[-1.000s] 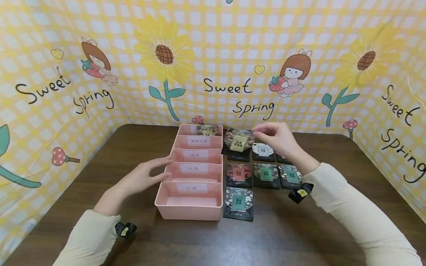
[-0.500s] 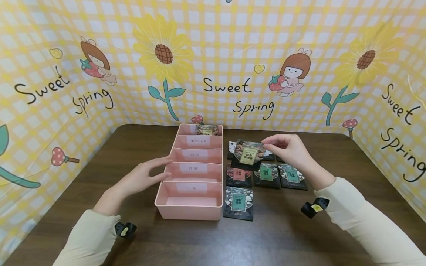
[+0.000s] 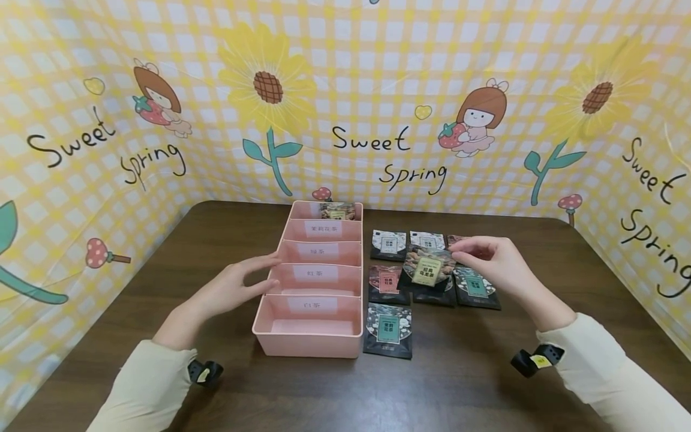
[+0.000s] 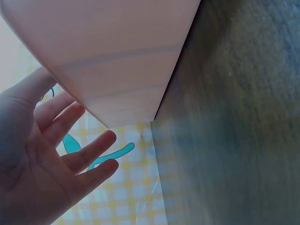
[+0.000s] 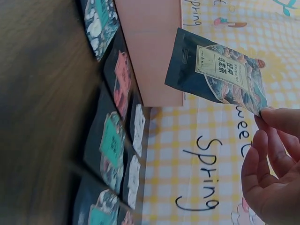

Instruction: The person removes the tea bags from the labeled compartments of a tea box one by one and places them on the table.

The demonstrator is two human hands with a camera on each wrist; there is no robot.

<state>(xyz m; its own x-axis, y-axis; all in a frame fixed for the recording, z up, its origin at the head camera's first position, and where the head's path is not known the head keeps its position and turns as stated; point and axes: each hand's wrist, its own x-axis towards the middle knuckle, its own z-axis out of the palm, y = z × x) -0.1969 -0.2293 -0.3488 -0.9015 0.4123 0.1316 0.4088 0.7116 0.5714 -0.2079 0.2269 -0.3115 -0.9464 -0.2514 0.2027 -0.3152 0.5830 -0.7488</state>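
Observation:
In the head view my right hand pinches a dark tea sachet with a yellow-green label by one corner. The right wrist view has this tea sachet raised clear of the table, gripped between thumb and fingertips. A pink divided box stands to its left, a paper label on each compartment. Spread, fairly straight fingers of my left hand rest at the box's left rim. From the left wrist, the hand shows beside the box's side wall, some fingertips hidden behind the rim.
Another sachet with a yellow-green label sits in the box's far compartment. Right of the box lie several sachets: white-labelled, red-labelled, green-labelled, and a jasmine-patterned one nearest me. A checked cloth hangs behind the brown table.
My right hand has drawn the yellow-green-labelled sachet from the back of the row toward me and rightward, over the other sachets, uncovering a white-labelled one. My left hand stays at the rim.

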